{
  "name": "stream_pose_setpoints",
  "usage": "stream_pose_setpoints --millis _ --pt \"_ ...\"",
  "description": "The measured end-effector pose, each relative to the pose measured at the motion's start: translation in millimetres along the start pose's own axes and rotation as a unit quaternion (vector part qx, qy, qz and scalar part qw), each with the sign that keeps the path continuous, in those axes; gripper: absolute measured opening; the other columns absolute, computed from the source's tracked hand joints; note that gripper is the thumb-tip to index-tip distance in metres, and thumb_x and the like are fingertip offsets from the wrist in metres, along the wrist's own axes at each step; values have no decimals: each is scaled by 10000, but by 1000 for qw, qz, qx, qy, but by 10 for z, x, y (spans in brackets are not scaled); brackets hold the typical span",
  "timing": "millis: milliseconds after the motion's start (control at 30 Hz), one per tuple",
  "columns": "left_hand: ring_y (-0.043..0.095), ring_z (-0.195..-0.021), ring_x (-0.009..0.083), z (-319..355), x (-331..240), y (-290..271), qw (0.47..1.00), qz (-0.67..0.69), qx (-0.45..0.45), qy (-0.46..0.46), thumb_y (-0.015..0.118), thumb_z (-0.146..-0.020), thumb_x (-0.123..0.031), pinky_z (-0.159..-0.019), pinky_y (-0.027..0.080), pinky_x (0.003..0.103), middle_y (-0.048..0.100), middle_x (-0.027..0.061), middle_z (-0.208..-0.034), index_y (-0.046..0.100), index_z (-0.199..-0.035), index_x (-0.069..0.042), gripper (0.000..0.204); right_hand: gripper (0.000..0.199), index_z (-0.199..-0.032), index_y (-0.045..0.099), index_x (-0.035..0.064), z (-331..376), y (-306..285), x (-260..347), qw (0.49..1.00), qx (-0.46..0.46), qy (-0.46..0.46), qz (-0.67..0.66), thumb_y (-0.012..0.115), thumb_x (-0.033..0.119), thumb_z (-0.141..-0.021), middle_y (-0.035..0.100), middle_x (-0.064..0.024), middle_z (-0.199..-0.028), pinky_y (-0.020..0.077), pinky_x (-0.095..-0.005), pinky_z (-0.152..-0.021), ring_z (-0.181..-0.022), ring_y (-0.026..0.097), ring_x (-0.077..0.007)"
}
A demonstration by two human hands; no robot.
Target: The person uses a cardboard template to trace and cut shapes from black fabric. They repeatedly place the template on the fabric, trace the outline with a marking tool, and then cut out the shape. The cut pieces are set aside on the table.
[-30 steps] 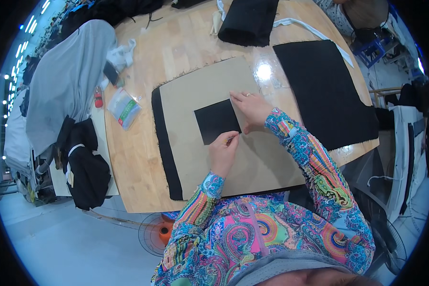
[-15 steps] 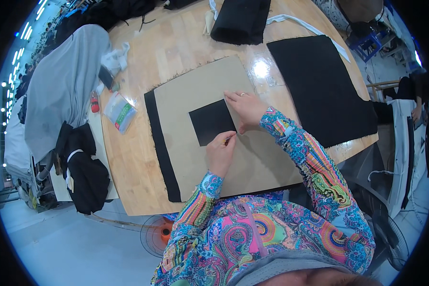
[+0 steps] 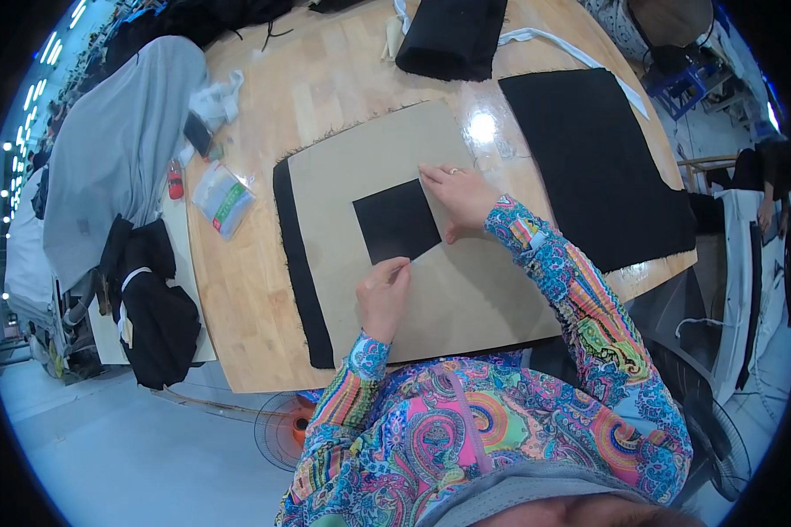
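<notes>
A large beige sheet of card (image 3: 334, 180) lies over black fabric (image 3: 298, 263), which shows along its left edge. In the middle of the card is a black square (image 3: 397, 221); whether it is a cut-out or a separate piece I cannot tell. My left hand (image 3: 383, 299) is closed in a pinch at the square's lower edge, and anything between its fingertips is hidden. My right hand (image 3: 462, 200) rests on the card with fingers stretched out, pressing beside the square's right edge.
A black fabric panel (image 3: 598, 167) lies at right, and a black fabric bundle (image 3: 453, 39) at the far edge. A plastic packet (image 3: 222, 200), a small red item (image 3: 176, 180) and grey cloth (image 3: 123, 158) are at left. An orange-centred fan (image 3: 299, 426) stands below the table.
My left hand has slid left along the square's lower edge, from its right corner toward the middle. My right hand remains flat beside the square. The view has shifted slightly.
</notes>
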State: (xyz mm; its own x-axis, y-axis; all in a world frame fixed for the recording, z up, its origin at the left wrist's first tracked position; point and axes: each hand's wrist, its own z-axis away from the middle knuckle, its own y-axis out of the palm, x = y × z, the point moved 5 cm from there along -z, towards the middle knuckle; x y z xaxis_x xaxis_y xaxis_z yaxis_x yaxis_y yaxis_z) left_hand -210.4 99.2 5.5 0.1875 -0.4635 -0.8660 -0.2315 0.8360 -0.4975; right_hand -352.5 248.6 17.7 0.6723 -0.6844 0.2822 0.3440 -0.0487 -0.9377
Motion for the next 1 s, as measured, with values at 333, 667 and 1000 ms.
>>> stream_pose_setpoints --millis 333,667,1000 --pt "599 -665 66 26 73 -51 1000 2 -8 -2 646 -831 -86 -603 478 220 674 47 -737 692 -921 7 137 1067 -1305 416 -51 -13 13 1 1000 -1 -6 0 902 309 -426 355 -122 -1417 370 -381 -1030 -1276 382 -286" --pt "631 -689 97 -787 -91 224 991 116 -30 53 643 -834 -83 -626 495 222 672 71 -766 673 -918 16 133 1045 -1298 422 -49 -5 5 8 1000 -16 -13 -13 901 283 -430 368 -137 -1404 358 -384 -1045 -1278 383 -298" --pt "599 -610 68 -1118 -108 531 996 53 -49 51 646 -839 -127 -571 472 214 666 37 -688 694 -931 -8 157 1030 -1287 440 -54 14 -16 -14 1000 -3 -2 -5 895 295 -431 375 -146 -1406 357 -380 -1045 -1281 384 -300"
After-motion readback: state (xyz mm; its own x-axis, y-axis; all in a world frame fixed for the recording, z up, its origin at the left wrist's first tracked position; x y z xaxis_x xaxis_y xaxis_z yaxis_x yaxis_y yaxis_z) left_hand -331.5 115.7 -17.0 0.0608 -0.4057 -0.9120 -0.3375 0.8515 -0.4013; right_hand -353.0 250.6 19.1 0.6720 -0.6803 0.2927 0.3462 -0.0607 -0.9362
